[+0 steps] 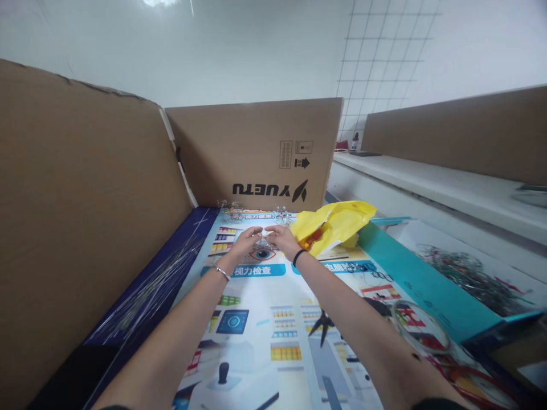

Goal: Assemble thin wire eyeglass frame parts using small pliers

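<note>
My left hand (247,240) and my right hand (282,239) meet above the printed poster sheet (265,296), fingertips almost touching. Both are closed in a pinch around a thin, wiry clear piece (265,242), which is too small to make out well. Just beyond my hands lie two clusters of fine wire with small clear beads, a left cluster (231,209) and a right cluster (282,214). Beside my right hand rests a crumpled yellow bag (337,222), with orange-red pieces (315,236) at its mouth.
Black-handled pliers (322,326) lie under my right forearm. Long thin wires (149,290) run along the left. A teal-edged box (410,279) holds tangled wires (465,273) at right, near wire coils (421,327). Cardboard walls (252,148) enclose the back and left.
</note>
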A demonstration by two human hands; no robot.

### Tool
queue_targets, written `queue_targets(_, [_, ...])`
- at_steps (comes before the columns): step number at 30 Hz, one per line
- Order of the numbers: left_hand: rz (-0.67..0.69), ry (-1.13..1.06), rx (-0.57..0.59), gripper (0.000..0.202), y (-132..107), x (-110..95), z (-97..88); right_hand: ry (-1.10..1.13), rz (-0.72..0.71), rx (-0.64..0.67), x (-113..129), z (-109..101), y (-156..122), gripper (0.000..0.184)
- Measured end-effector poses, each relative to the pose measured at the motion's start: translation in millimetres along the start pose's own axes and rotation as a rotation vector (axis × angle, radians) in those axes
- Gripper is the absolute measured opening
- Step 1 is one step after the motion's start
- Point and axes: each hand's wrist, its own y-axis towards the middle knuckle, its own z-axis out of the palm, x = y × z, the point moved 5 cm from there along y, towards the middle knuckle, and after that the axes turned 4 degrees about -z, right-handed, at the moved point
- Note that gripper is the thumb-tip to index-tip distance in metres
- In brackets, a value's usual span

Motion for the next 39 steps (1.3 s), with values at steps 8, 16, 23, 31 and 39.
queue_targets(8, [0.009,-0.001,0.038,0.070,-9.8,2.0,3.5,0.257,-0.031,-0.043,2.0,-4.6,-15.8,0.036])
queue_targets(16, [0.008,-0.012,0.059,0.081,-19.6,-2.1,17.2,0.397,-0.015,-0.033,-1.8,-5.6,-29.5,0.042])
queue_targets(23, [0.048,0.026,0.059,0.062,-18.8,-2.0,24.0,0.397,-0.002,0.015,-7.1,-8.4,-34.1,0.035])
queue_targets(31, [0.110,0.306,0.100,0.062,-17.1,-11.4,28.5,0.194,0.023,0.011,-8.5,-15.2,-34.2,0.032])
queue_targets(39, [0.166,0.693,0.258,0.038,5.8,-19.3,27.8,0.029,0.014,-0.040,-14.4,-12.8,-34.2,0.028])
